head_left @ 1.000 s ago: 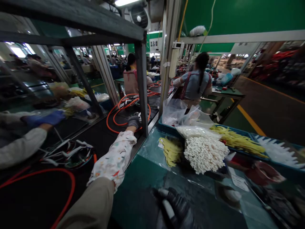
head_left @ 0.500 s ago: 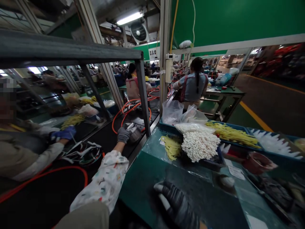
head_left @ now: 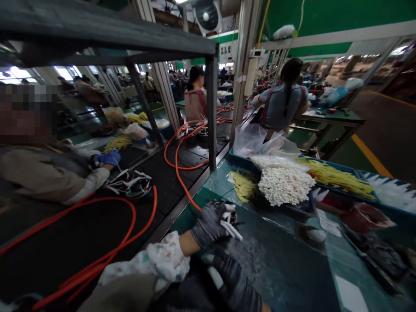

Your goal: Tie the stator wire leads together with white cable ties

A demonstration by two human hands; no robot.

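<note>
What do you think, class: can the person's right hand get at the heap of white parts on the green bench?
Probably yes. Only bare bench lies between the right hand and the heap of white parts. That hand seems to grip a white piece, which might hinder picking.

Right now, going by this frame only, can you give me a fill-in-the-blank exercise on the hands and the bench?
1. The grey-gloved hand gripping the coiled black wire bundle with white plugs is the person's ____ one.
2. The dark-gloved right hand holds a short stick coloured ____.
3. The long looping cable on the black conveyor belt is ____.
4. The co-worker's hand across the belt wears a ____ glove.

Missing words: left; white; orange; blue.
</note>
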